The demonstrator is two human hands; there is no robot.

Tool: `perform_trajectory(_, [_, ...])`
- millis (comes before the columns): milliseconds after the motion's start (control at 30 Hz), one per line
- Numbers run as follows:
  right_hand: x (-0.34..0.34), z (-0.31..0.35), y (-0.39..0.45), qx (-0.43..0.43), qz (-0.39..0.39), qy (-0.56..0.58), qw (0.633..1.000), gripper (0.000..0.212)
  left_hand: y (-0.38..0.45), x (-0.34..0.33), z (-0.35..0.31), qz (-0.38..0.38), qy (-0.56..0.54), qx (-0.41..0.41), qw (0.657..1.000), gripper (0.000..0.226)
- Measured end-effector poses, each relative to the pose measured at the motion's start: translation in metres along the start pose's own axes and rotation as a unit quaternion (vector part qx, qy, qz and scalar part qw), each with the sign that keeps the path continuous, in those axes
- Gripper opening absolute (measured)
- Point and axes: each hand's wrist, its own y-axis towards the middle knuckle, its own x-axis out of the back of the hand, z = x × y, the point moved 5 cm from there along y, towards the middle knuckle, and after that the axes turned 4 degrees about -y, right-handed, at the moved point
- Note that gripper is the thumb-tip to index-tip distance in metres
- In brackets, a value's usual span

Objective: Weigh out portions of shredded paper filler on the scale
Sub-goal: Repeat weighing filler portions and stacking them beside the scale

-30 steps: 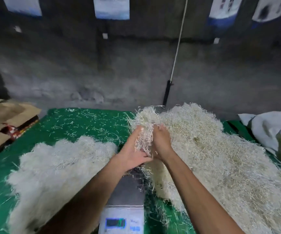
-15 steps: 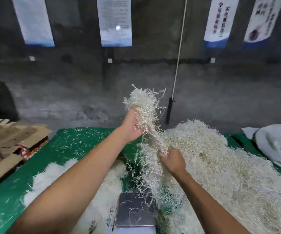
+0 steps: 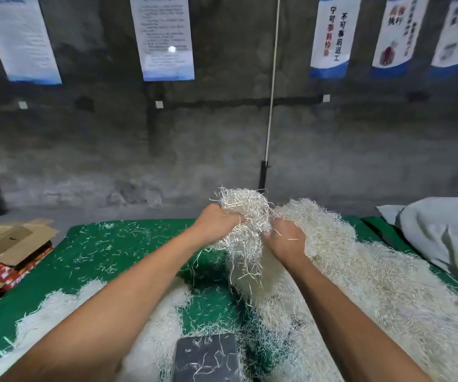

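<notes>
A clump of pale shredded paper filler (image 3: 245, 216) hangs between both hands above the green table (image 3: 106, 252), strands trailing down. My left hand (image 3: 216, 223) grips its left side. My right hand (image 3: 284, 239) grips its right side, beside the big heap of shredded paper (image 3: 360, 274) that covers the table's right half. The scale's dark steel pan (image 3: 205, 357) sits at the bottom centre, below the hands, with a few loose strands on it. Its display is out of view.
A second, flatter pile of white filler (image 3: 68, 318) lies at the lower left. Flattened cardboard (image 3: 4, 244) is stacked off the left edge. A grey-white sack (image 3: 442, 230) rests at the far right. A concrete wall with posters and a hanging cord (image 3: 271, 92) stands behind.
My left hand has come down from its raised position and met my right hand again, bunching the stretched strands into one clump. The view has tilted up, so less of the scale shows.
</notes>
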Motion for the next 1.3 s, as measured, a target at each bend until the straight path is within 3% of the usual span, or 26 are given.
perform_trajectory(100, [-0.024, -0.026, 0.01, -0.071, 0.037, 0.079, 0.994, 0.028, 0.01, -0.005, 0.012, -0.036, -0.139, 0.09, 0.985, 0.087])
perform_trajectory(233, [-0.06, -0.094, -0.004, -0.183, 0.084, 0.104, 0.974, 0.023, 0.033, 0.037, 0.03, -0.042, -0.391, 0.123, 0.911, 0.083])
perform_trajectory(300, [-0.081, -0.111, -0.016, -0.191, 0.126, 0.09, 0.969, 0.03, 0.036, 0.052, 0.048, -0.06, -0.351, 0.152, 0.922, 0.081])
perform_trajectory(367, [-0.095, -0.1, -0.023, -0.145, 0.183, 0.076, 0.969, 0.028, 0.038, 0.047, 0.062, -0.069, -0.298, 0.17, 0.937, 0.079])
perform_trajectory(567, [-0.082, 0.008, -0.009, 0.056, 0.266, 0.112, 0.956, 0.039, 0.038, 0.019, 0.089, -0.046, -0.289, 0.206, 0.934, 0.076])
perform_trajectory(667, [-0.051, 0.043, 0.001, 0.094, 0.216, 0.006, 0.972, 0.007, 0.03, 0.027, 0.096, -0.065, -0.267, 0.205, 0.939, 0.07])
perform_trajectory(733, [-0.041, 0.046, 0.0, 0.078, 0.14, 0.008, 0.987, 0.011, 0.016, 0.037, 0.096, -0.069, -0.27, 0.204, 0.939, 0.071])
perform_trajectory(767, [-0.045, 0.046, -0.006, 0.068, 0.14, 0.059, 0.986, 0.015, 0.008, 0.042, 0.096, -0.07, -0.268, 0.197, 0.94, 0.07])
perform_trajectory(833, [-0.069, 0.043, -0.035, 0.048, 0.2, 0.159, 0.966, 0.019, -0.012, 0.046, 0.097, -0.054, -0.282, 0.188, 0.939, 0.071])
perform_trajectory(933, [-0.127, 0.043, -0.092, 0.041, 0.321, 0.158, 0.933, 0.033, -0.045, 0.039, 0.108, -0.017, -0.311, 0.201, 0.929, 0.068])
perform_trajectory(1133, [-0.208, 0.06, -0.17, -0.009, 0.361, 0.269, 0.893, 0.019, -0.095, 0.008, 0.171, -0.025, -0.286, 0.276, 0.917, 0.055])
perform_trajectory(1200, [-0.233, 0.06, -0.194, -0.072, 0.412, 0.337, 0.844, 0.024, -0.111, 0.002, 0.193, -0.041, -0.271, 0.264, 0.925, 0.048])
perform_trajectory(1300, [-0.267, 0.056, -0.216, -0.195, 0.495, 0.414, 0.739, 0.027, -0.121, -0.009, 0.227, -0.045, -0.34, 0.285, 0.895, 0.056])
